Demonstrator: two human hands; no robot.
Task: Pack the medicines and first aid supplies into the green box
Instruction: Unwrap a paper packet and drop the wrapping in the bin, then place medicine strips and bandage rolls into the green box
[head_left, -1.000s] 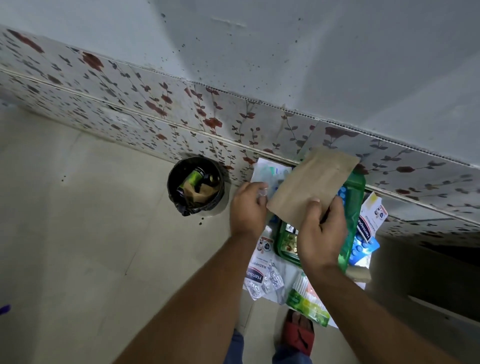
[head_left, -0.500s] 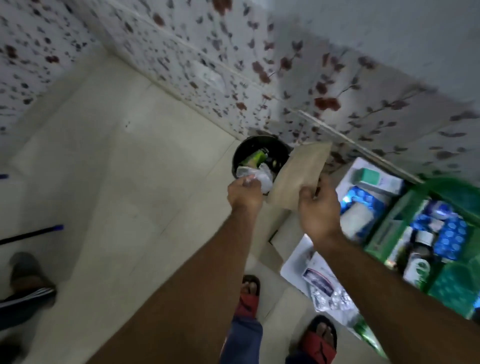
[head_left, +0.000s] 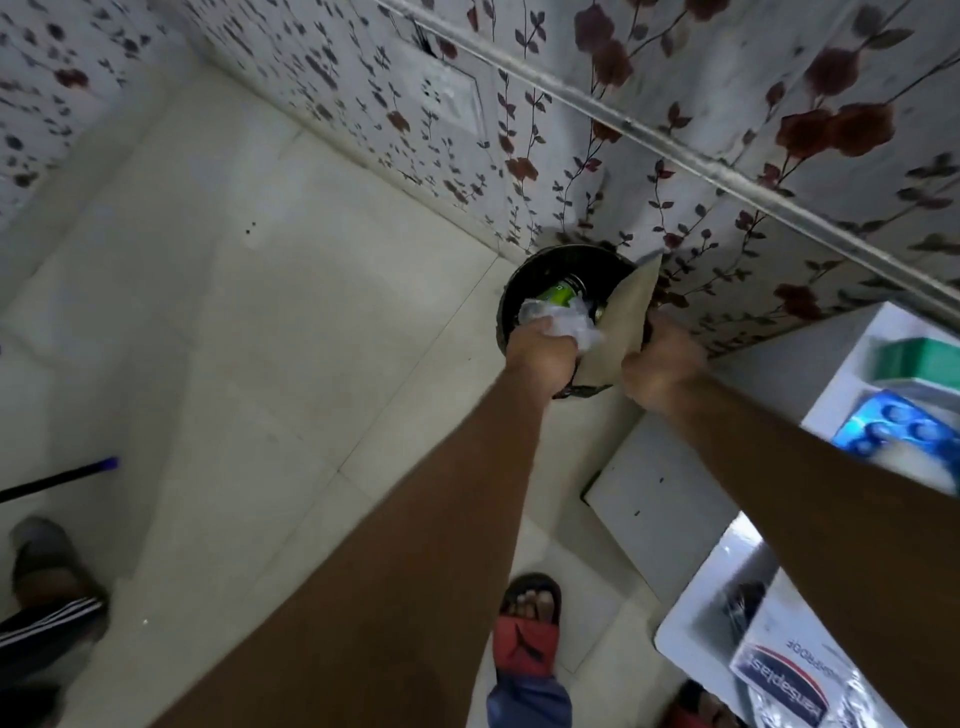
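Two hands: left hand (head_left: 540, 348), right hand (head_left: 660, 364). One black bin (head_left: 524, 280). One brown paper envelope (head_left: 621, 322). One crumpled clear plastic wrapper (head_left: 576, 325). One green bottle (head_left: 561, 293) in bin. One blue blister pack (head_left: 893, 428). One green-and-white box (head_left: 919, 361). One Hansaplast packet (head_left: 779, 680). One red sandal (head_left: 527, 634).

The single head-worn camera is looking steeply down and forward along both outstretched forearms, close to them. It is facing the floor (head_left: 249, 332) where it meets the flowered wall (head_left: 675, 135), taking in a black bin (head_left: 524, 280) at centre and the counter (head_left: 670, 499) edge at right.
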